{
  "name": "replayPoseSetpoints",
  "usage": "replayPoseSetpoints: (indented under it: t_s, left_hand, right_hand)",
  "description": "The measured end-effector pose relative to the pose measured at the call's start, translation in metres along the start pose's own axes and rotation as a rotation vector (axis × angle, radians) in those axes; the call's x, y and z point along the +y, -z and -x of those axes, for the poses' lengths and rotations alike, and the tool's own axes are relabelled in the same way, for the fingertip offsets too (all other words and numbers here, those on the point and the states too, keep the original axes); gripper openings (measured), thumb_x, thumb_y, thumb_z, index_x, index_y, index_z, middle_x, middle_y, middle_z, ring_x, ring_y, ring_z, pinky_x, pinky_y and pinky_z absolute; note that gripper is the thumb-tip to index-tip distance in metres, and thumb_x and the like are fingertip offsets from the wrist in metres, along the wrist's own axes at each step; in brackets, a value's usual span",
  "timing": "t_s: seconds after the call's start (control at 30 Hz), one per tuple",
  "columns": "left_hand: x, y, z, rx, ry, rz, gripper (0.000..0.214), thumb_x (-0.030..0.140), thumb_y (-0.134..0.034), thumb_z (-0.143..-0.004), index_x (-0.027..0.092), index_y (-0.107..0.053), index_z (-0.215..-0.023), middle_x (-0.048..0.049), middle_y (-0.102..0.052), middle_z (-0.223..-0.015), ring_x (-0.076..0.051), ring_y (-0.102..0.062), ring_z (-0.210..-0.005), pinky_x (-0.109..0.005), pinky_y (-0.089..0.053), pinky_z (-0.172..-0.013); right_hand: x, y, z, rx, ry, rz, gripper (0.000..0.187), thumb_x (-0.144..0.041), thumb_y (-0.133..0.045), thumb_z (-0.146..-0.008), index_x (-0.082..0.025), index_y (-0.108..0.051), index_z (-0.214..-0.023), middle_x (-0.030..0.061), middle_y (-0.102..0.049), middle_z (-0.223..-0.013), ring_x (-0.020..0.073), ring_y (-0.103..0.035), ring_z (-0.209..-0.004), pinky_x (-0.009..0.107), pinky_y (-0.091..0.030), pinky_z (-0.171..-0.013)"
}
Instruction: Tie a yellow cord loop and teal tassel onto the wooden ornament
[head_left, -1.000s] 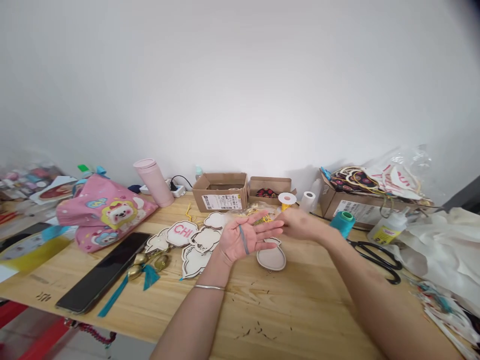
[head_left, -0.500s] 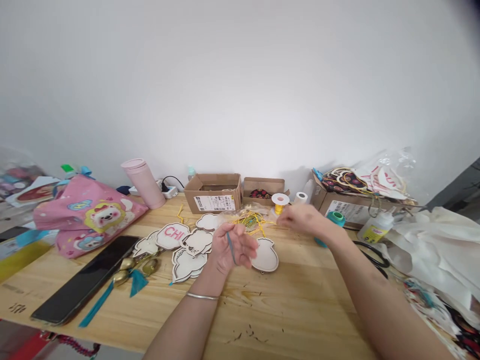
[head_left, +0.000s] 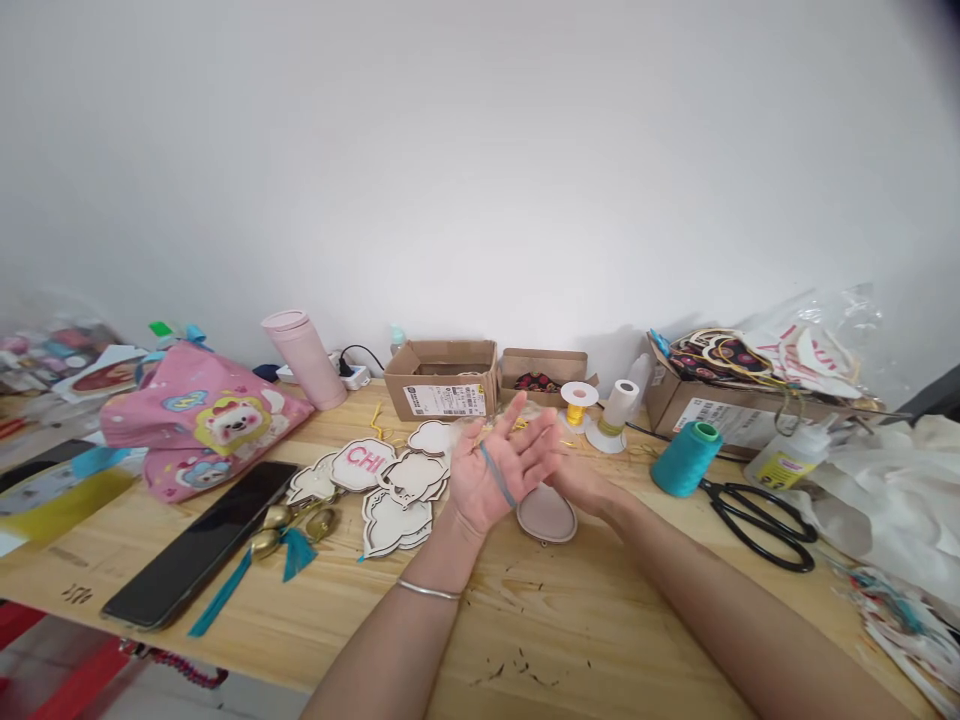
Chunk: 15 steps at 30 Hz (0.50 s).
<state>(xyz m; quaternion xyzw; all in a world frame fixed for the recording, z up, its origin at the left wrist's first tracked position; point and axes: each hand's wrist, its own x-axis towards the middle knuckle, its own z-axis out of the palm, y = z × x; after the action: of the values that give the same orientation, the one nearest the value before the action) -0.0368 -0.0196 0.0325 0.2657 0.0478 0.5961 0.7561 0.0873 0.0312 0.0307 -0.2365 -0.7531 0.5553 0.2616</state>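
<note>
Above counter (head_left: pixel 525 615), held left hand (head_left: pixel 481 487) spread, teal thread (head_left: pixel 496 478) across palm; could not tell right hand (head_left: pixel 581 485) grip; judged tautness advisable.

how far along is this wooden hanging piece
Done, it seems: gold bells lie with a teal tassel, and cut cloud pieces lie stacked. In hand: a blue-grey strand crosses the open left hand; the right hand sits by the oval wooden piece. Left, likely: the pieces lie loose, unjoined.
</note>
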Motion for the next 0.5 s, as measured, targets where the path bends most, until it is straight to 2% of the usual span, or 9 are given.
replayPoseSetpoints:
  t_s: [0.1, 0.17, 0.23, 0.37, 0.5]
  left_hand:
    - [0.004, -0.008, -0.005, 0.035, -0.106, 0.017, 0.061, 0.059, -0.023, -0.079, 0.027, -0.032, -0.130, -0.0062, -0.038, -0.135, -0.021, -0.024, -0.128, -0.042, -0.016, -0.103]
    - [0.006, -0.012, -0.008, 0.097, -0.163, 0.031, 0.067, 0.063, -0.023, -0.076, 0.026, -0.030, -0.131, -0.0075, -0.038, -0.134, -0.023, -0.029, -0.126, -0.043, -0.022, -0.100]
    - [0.007, -0.015, -0.010, 0.176, -0.216, 0.042, 0.069, 0.065, -0.023, -0.076, 0.026, -0.028, -0.132, -0.0082, -0.039, -0.134, -0.024, -0.033, -0.124, -0.042, -0.026, -0.098]
    - [0.006, -0.012, -0.011, 0.286, -0.257, 0.053, 0.067, 0.063, -0.025, -0.077, 0.025, -0.029, -0.131, -0.0097, -0.040, -0.133, -0.025, -0.037, -0.121, -0.042, -0.031, -0.095]
    - [0.004, -0.004, -0.012, 0.270, -0.187, 0.065, 0.064, 0.062, -0.028, -0.077, 0.024, -0.034, -0.129, -0.0111, -0.040, -0.132, -0.025, -0.039, -0.119, -0.044, -0.033, -0.093]
  right_hand:
    - [0.004, 0.011, 0.001, -0.229, 0.021, 0.116, 0.023, -0.027, -0.042, -0.079, -0.016, -0.062, -0.077, 0.0015, -0.061, -0.068, 0.0124, -0.055, -0.066, 0.024, -0.045, -0.064]
    - [-0.001, 0.018, 0.002, -0.427, 0.049, 0.317, 0.019, -0.021, -0.045, -0.078, -0.015, -0.063, -0.077, 0.0013, -0.063, -0.071, 0.0110, -0.054, -0.064, 0.022, -0.043, -0.062]
    - [-0.010, 0.021, 0.005, -0.550, 0.068, 0.549, 0.022, -0.017, -0.043, -0.078, -0.017, -0.064, -0.083, 0.0016, -0.065, -0.079, 0.0104, -0.055, -0.067, 0.021, -0.041, -0.061]
    - [-0.033, 0.023, 0.016, -0.472, 0.102, 0.849, 0.025, -0.019, -0.041, -0.081, -0.019, -0.066, -0.087, 0.0023, -0.066, -0.079, 0.0108, -0.055, -0.066, 0.021, -0.037, -0.058]
    - [-0.061, 0.024, 0.028, -0.381, 0.173, 0.999, 0.026, -0.021, -0.040, -0.085, -0.017, -0.064, -0.077, 0.0012, -0.061, -0.066, 0.0086, -0.048, -0.054, 0.020, -0.030, -0.050]
